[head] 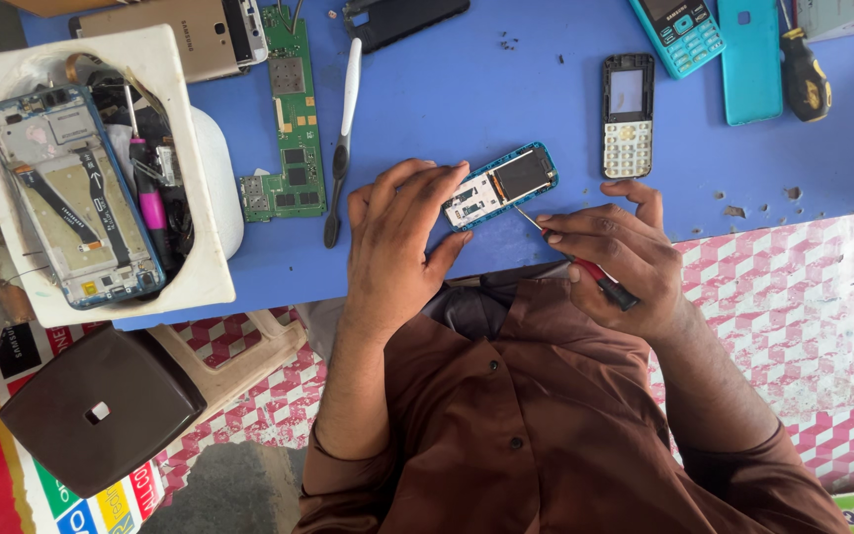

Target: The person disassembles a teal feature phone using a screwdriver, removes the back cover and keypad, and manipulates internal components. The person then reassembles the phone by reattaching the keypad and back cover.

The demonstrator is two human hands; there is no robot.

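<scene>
Already stripped of its cover, the small blue phone point(501, 185) lies on the blue table point(467, 99). Nearest it, the right hand point(617, 259) pinches a red screwdriver point(585, 265) tipped to its edge; the left hand point(397, 232) presses on its other end, fingers spread. Beyond it lie the keypad front point(628, 115) and a green circuit board point(291, 119). Reassembly remains undone.

hands 2 point(402, 237) point(620, 257) | screwdrivers 2 point(585, 265) point(805, 79) | keypad phones 2 point(628, 114) point(679, 30) | opened phone frames 2 point(501, 185) point(71, 193) | green circuit boards 1 point(294, 119) | white trays 1 point(190, 277) | tweezers 1 point(343, 138)
</scene>
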